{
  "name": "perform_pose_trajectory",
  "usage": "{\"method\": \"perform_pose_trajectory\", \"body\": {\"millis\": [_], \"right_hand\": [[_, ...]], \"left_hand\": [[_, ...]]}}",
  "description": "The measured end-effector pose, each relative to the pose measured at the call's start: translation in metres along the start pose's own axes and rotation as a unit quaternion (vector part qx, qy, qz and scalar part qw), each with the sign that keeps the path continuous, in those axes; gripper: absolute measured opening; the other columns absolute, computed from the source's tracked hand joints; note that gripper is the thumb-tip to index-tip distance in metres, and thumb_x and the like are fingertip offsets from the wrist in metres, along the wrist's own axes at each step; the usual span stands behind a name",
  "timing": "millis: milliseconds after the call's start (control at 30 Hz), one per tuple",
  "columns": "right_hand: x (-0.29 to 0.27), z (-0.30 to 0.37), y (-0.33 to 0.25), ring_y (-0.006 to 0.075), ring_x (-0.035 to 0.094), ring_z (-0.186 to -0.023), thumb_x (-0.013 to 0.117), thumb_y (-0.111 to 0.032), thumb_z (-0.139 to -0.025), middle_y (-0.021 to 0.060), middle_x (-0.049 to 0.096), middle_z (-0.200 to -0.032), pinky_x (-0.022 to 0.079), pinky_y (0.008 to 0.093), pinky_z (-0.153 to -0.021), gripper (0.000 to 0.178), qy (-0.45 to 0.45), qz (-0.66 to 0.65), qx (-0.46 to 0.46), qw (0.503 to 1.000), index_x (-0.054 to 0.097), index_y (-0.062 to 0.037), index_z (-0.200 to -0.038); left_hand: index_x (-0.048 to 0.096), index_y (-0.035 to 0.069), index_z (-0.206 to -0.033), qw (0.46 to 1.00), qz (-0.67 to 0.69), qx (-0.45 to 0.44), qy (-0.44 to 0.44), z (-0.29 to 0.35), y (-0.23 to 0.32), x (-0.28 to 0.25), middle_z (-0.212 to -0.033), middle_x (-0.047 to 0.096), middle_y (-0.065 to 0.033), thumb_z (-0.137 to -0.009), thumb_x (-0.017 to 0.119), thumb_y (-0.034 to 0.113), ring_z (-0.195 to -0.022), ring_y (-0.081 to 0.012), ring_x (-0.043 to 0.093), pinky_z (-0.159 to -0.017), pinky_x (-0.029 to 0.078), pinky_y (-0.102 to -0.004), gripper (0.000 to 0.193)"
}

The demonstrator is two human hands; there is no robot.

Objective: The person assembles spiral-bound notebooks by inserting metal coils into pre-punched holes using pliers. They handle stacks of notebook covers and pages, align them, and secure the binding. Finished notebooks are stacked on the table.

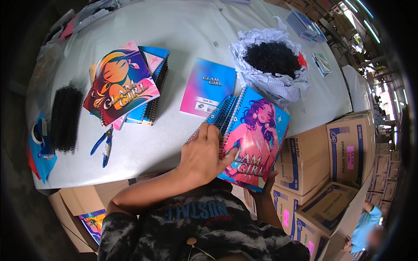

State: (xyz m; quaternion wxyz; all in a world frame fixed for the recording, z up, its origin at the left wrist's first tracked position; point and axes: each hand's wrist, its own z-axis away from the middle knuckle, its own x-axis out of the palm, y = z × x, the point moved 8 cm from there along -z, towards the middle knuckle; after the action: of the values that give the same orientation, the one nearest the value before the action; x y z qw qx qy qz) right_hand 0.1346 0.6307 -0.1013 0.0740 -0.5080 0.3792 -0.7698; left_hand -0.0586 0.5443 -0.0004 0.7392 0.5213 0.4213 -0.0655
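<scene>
A stack of spiral notebooks (257,135), the top cover showing a pink figure on blue, is held at the table's near edge. My left hand (201,153) is closed around its coil side, thumb on the cover and fingers over the dark spirals. Under the lower right corner, my right hand (264,188) supports the stack, its fingers partly hidden. Just beyond lies another notebook (208,89), pink and blue, with a label on it. To the left sits a pile of notebooks (124,82) with an orange and purple cover on top.
Blue-handled pliers (103,145) and a bundle of black spiral coils (66,117) lie at the left, near a tape dispenser (43,139). Crumpled wrapping (248,48) holds black wire scraps. Cardboard boxes (305,156) stand at the right, where a person in blue (363,226) is seen.
</scene>
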Motion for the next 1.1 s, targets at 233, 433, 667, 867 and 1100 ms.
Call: {"method": "perform_pose_trajectory", "body": {"millis": [233, 433, 667, 867, 1100], "right_hand": [[0.012, -0.006, -0.005, 0.033, 0.055, -0.107, 0.062, -0.039, -0.075, 0.0197, 0.046, -0.125, 0.047, 0.0481, -0.092, 0.081, 0.067, 0.085, 0.025, 0.994, 0.023, -0.0031, -0.137], [0.007, -0.003, -0.006, 0.032, 0.058, -0.102, 0.063, -0.036, -0.073, 0.0193, 0.049, -0.121, 0.048, 0.047, -0.09, 0.08, 0.085, 0.085, 0.032, 0.992, 0.026, -0.0012, -0.135], [0.012, -0.005, -0.01, 0.0302, 0.059, -0.101, 0.061, -0.038, -0.073, 0.0194, 0.052, -0.117, 0.048, 0.047, -0.091, 0.076, 0.089, 0.083, 0.019, 0.992, 0.031, -0.0012, -0.132], [-0.025, 0.004, -0.002, 0.0309, 0.058, -0.103, 0.057, -0.034, -0.077, 0.0171, 0.054, -0.114, 0.048, 0.0453, -0.09, 0.062, 0.134, 0.098, 0.009, 0.986, 0.038, -0.0008, -0.126], [0.019, -0.012, -0.009, 0.0299, 0.054, -0.108, 0.057, -0.04, -0.075, 0.0171, 0.05, -0.121, 0.044, 0.0471, -0.094, 0.077, 0.059, 0.071, 0.002, 0.996, 0.027, -0.0047, -0.136]], "left_hand": [[0.036, -0.003, -0.122, 0.972, -0.116, -0.091, 0.182, -0.085, -0.075, -0.028, -0.115, 0.049, -0.0216, -0.081, 0.062, 0.041, -0.107, -0.0364, 0.05, -0.087, 0.043, -0.0437, 0.065], [0.043, -0.005, -0.118, 0.974, -0.058, -0.18, 0.123, -0.122, -0.115, -0.004, -0.104, 0.058, -0.0213, -0.078, 0.066, 0.035, -0.095, -0.0369, 0.058, -0.081, 0.047, -0.0435, 0.061], [0.065, 0.01, -0.1, 0.893, -0.05, 0.228, 0.385, -0.039, 0.018, -0.089, -0.071, 0.052, -0.0098, -0.071, 0.066, 0.011, -0.066, -0.0284, 0.054, -0.059, 0.043, -0.0374, 0.03], [0.071, 0.014, -0.097, 0.775, -0.029, 0.386, 0.5, 0.018, 0.018, -0.126, -0.071, 0.043, -0.003, -0.063, 0.066, 0.013, -0.06, -0.0148, 0.045, -0.052, 0.038, -0.0253, 0.035], [0.06, 0.0, -0.095, 0.753, 0.593, -0.056, 0.279, -0.012, -0.066, -0.178, -0.073, 0.063, -0.0055, -0.087, 0.06, 0.022, -0.057, -0.0108, 0.059, -0.053, 0.048, -0.0217, 0.023]]}}
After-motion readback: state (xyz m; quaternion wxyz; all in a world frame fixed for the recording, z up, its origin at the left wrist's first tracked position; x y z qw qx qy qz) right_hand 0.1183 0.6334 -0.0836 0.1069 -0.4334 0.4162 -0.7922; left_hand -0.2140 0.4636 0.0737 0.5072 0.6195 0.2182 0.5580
